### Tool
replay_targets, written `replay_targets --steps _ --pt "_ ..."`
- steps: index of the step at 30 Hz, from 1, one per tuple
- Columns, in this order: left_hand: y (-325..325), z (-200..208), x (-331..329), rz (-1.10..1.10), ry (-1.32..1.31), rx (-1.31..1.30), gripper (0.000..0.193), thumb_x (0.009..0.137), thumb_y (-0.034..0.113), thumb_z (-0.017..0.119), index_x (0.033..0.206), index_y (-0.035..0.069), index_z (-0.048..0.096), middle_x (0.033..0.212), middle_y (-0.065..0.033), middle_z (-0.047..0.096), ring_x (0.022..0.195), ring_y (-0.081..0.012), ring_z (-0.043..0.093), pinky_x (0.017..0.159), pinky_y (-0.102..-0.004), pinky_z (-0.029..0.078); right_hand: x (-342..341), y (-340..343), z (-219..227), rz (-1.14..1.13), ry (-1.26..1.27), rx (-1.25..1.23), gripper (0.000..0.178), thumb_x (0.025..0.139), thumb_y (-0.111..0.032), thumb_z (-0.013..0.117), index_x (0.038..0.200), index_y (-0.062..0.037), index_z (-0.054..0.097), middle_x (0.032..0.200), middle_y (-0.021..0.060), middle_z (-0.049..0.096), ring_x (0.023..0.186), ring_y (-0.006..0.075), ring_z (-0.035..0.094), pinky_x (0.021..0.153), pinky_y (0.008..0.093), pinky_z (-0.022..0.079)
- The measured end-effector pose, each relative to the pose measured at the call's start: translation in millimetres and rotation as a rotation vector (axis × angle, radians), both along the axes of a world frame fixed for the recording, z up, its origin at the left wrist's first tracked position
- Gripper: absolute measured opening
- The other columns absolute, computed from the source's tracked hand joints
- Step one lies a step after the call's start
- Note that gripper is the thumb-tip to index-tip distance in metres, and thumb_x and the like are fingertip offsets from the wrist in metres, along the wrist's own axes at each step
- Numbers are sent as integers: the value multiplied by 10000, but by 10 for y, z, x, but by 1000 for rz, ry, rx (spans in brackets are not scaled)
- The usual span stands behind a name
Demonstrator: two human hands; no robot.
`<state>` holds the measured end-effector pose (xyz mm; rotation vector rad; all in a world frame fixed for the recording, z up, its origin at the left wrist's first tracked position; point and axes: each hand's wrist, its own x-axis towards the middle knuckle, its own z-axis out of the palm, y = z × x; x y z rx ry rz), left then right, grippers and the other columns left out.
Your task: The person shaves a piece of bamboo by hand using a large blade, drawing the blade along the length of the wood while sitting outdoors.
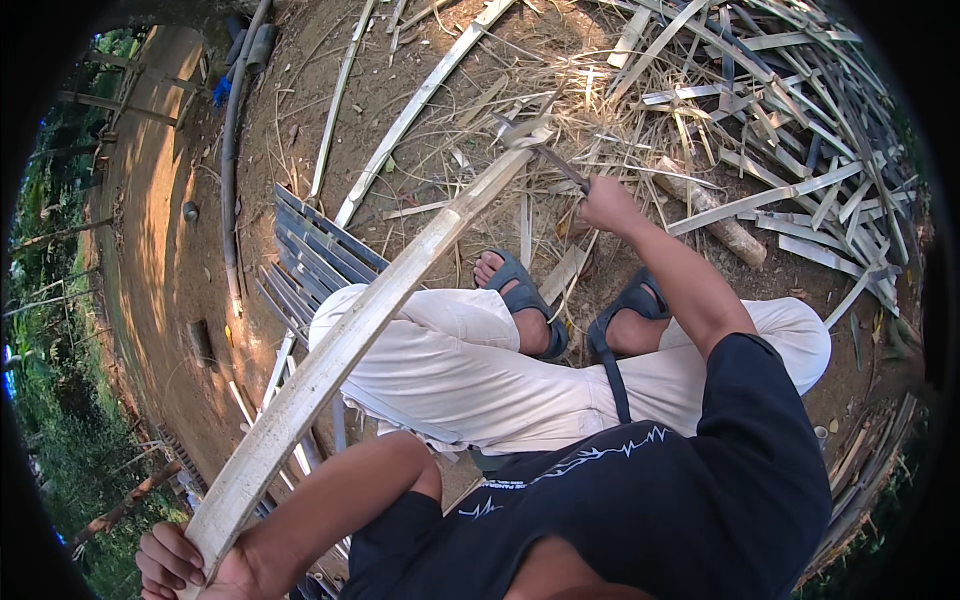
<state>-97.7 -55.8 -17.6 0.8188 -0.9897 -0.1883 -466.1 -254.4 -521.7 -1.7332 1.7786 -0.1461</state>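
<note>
A long, pale split-bamboo slat (352, 335) runs slantwise from the lower left, across my left knee, to a point beyond my feet. My left hand (195, 565) is closed around its near end. My right hand (607, 207) grips a knife (565, 169); its handle is hidden in my fist. The dark blade meets the slat's far end, where a thin curled piece (525, 128) stands up from the wood. How deep the blade sits there I cannot tell.
Several cut bamboo strips (765, 205) lie heaped at the right, beside a short log (728, 228). Thin shavings (590, 125) cover the ground ahead. Dark bamboo slats (325, 245) lie left of my knee. A long pole (230, 160) stretches along the dirt farther left.
</note>
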Motion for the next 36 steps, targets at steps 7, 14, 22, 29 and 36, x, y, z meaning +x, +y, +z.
replay_targets --steps 7,14,22,29,36 --pt "-93 41 16 -16 -20 -21 262 852 156 499 665 140 317 577 8 279 478 -117 239 463 -267 223 7 106 248 -31 -46 27 307 774 -151 641 1032 10 605 947 275 677 913 440 662 830 503 526" --pt "-99 -7 163 -86 -6 -58 176 863 131 515 760 75 384 579 7 295 480 -113 260 468 -267 222 219 52 381 -11 -21 147 299 777 -134 609 1007 48 670 1014 286 678 983 413 667 868 464 531" --pt "-124 -79 125 32 -14 -71 148 878 148 506 783 79 416 602 5 307 477 -107 258 472 -275 222 -114 -89 -174 -212 16 229 257 749 -174 653 876 45 695 943 249 699 921 400 679 823 440 546" --pt "-316 51 299 -532 -28 -123 220 862 177 487 676 141 377 597 -7 310 475 -115 274 465 -283 230 151 348 -312 -495 -514 396 158 762 -117 620 709 31 632 599 145 653 484 235 645 499 368 530" --pt "-1695 476 614 -654 -151 4 264 852 314 450 711 97 404 616 -54 338 541 -161 357 556 -305 333 216 950 -143 -854 -927 461 117 787 -67 589 717 23 560 607 103 567 467 204 576 448 366 514"
